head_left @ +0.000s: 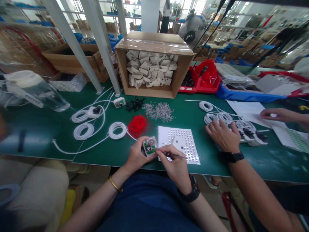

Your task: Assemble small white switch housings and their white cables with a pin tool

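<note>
Green board [151,150] shows in the case [156,141] my left hand [137,155] grasps, and the tool [179,156] pinched in my right hand [175,166] could scratch it if I slip.

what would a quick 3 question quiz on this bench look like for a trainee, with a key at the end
1. Multiple choice: what is the wearer's left hand holding?
a) a coil of white cable
b) a small square case
c) a red tangle of wire

2. True or false: the wearer's right hand holds a thin metal tool.

3. Fill the gap: the loose parts in the big cardboard box are ____ in colour.

Key: 1 b; 2 true; 3 white.
</note>
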Demonstrator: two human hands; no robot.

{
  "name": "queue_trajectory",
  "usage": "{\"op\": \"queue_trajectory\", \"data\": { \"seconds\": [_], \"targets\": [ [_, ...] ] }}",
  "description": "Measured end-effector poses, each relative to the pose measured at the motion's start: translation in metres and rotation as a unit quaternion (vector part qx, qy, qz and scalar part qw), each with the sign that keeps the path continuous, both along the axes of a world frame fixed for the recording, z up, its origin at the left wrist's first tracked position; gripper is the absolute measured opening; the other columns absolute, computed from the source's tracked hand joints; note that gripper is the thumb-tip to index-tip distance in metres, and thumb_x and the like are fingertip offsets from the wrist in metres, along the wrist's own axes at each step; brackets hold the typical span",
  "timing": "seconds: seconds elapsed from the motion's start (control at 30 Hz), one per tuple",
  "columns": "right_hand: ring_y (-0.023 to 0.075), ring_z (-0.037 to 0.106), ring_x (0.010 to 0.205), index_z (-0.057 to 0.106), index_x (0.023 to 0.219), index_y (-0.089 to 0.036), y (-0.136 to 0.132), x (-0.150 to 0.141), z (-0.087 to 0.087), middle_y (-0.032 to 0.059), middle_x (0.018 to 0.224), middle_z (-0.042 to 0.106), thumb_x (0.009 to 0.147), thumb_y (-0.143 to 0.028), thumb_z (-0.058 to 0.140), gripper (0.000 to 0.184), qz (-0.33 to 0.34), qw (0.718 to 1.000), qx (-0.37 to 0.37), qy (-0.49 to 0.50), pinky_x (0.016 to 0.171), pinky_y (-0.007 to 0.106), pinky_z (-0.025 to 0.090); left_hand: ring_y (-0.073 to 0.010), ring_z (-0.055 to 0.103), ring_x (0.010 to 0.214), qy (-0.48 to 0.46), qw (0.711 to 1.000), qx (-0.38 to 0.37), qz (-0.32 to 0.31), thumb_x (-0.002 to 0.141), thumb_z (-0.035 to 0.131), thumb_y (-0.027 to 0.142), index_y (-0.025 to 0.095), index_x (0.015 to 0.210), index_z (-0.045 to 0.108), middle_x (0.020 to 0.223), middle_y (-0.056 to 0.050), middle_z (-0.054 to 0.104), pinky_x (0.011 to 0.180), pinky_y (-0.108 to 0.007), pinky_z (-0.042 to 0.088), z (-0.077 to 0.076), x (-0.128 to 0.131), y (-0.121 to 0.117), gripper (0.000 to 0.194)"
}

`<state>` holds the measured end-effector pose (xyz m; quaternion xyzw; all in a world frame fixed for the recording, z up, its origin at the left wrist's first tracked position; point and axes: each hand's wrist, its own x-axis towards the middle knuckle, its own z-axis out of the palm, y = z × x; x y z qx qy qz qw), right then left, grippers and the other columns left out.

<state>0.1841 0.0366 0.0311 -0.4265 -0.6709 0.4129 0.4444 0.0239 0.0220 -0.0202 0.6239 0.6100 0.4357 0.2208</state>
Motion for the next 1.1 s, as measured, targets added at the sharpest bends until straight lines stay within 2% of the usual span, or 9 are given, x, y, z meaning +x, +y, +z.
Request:
{"op": "queue_trajectory", "data": {
  "seconds": [0.33, 0.47, 0.53, 0.6, 0.7, 0.8, 0.87, 1.0, 1.1],
  "targets": [
    [0.0169, 0.067, 0.070, 0.067, 0.083, -0.019, 0.005, 0.014, 0.015, 0.0036, 0.077, 0.070, 0.079, -0.026, 0.067, 0.007, 0.010, 0.998, -0.044, 0.032, 0.063, 0.028, 0.055, -0.0201, 0.062, 0.097, -0.033, 0.999, -0.020, 0.026, 0.062, 0.078, 0.033, 0.020, 0.116, 0.045, 0.110, -0.006, 0.061, 0.086, -0.032, 0.050, 0.000, 0.002, 0.001, 0.065],
    [0.0190, 0.064, 0.087, 0.064, 0.076, -0.019, 0.020, 0.055, 0.032, 0.0068, 0.089, 0.067, 0.089, -0.032, 0.052, 0.022, -0.112, 0.992, 0.047, 0.025, 0.079, 0.034, 0.050, -0.0217, 0.061, 0.101, -0.036, 0.998, -0.039, 0.020, 0.062, 0.077, 0.029, 0.020, 0.117, 0.044, 0.114, -0.007, 0.060, 0.090, -0.035, 0.048, -0.004, 0.000, 0.002, 0.065],
    [0.0185, 0.062, 0.080, 0.060, 0.074, -0.018, 0.030, 0.075, 0.035, 0.0067, 0.081, 0.064, 0.094, -0.037, 0.040, 0.034, -0.183, 0.980, 0.064, -0.041, 0.076, 0.034, 0.048, -0.0231, 0.060, 0.104, -0.039, 0.998, -0.042, 0.011, 0.062, 0.077, 0.031, 0.020, 0.118, 0.043, 0.116, -0.008, 0.059, 0.091, -0.037, 0.048, -0.006, -0.001, 0.002, 0.066],
    [0.0185, 0.060, 0.066, 0.060, 0.085, -0.017, 0.037, 0.083, 0.031, 0.0053, 0.071, 0.060, 0.094, -0.042, 0.036, 0.036, -0.216, 0.953, 0.035, -0.207, 0.065, 0.033, 0.047, -0.0246, 0.059, 0.107, -0.051, 0.998, -0.038, 0.013, 0.062, 0.077, 0.033, 0.020, 0.122, 0.041, 0.119, -0.010, 0.057, 0.093, -0.039, 0.047, -0.008, -0.002, 0.002, 0.071],
    [0.0232, 0.062, 0.067, 0.054, 0.118, -0.014, 0.040, 0.072, 0.013, 0.0121, 0.085, 0.062, 0.089, -0.051, 0.043, 0.049, -0.168, 0.858, -0.007, -0.486, 0.059, 0.033, 0.043, -0.0257, 0.059, 0.108, -0.064, 0.997, -0.028, 0.029, 0.061, 0.078, 0.037, 0.020, 0.124, 0.038, 0.120, -0.011, 0.055, 0.093, -0.040, 0.047, -0.006, -0.001, 0.002, 0.077],
    [0.0277, 0.064, 0.074, 0.041, 0.134, -0.015, 0.039, 0.053, -0.009, 0.0196, 0.101, 0.059, 0.082, -0.059, 0.050, 0.069, -0.118, 0.813, -0.024, -0.570, 0.060, 0.034, 0.043, -0.0261, 0.059, 0.104, -0.003, 1.000, -0.013, 0.028, 0.061, 0.079, 0.040, 0.020, 0.120, 0.041, 0.115, -0.010, 0.058, 0.091, -0.040, 0.048, 0.007, 0.002, -0.001, 0.072],
    [0.0283, 0.063, 0.076, 0.046, 0.130, -0.015, 0.040, 0.049, -0.017, 0.0194, 0.100, 0.059, 0.079, -0.058, 0.055, 0.067, -0.121, 0.832, -0.035, -0.540, 0.061, 0.034, 0.043, -0.0265, 0.059, 0.103, 0.064, 0.998, 0.009, 0.011, 0.062, 0.078, 0.040, 0.019, 0.119, 0.043, 0.112, -0.010, 0.059, 0.090, -0.040, 0.048, 0.020, 0.004, -0.003, 0.070],
    [0.0162, 0.054, 0.060, 0.051, 0.120, -0.020, 0.045, 0.057, -0.018, 0.0087, 0.091, 0.060, 0.078, -0.049, 0.055, 0.051, -0.090, 0.957, -0.166, -0.222, 0.051, 0.026, 0.039, -0.0268, 0.059, 0.097, 0.154, 0.988, 0.020, -0.024, 0.066, 0.076, 0.039, 0.018, 0.118, 0.044, 0.106, -0.009, 0.061, 0.085, -0.039, 0.049, 0.041, 0.007, -0.004, 0.065],
    [0.0085, 0.030, 0.040, 0.051, 0.119, -0.022, 0.044, 0.054, -0.015, -0.0002, 0.072, 0.055, 0.081, -0.052, 0.041, 0.049, -0.005, 0.945, -0.326, 0.029, 0.038, 0.021, 0.026, -0.0275, 0.058, 0.096, 0.185, 0.982, 0.017, -0.044, 0.068, 0.075, 0.038, 0.017, 0.116, 0.045, 0.105, -0.010, 0.061, 0.084, -0.040, 0.049, 0.047, 0.010, -0.003, 0.061]
  ]
}}
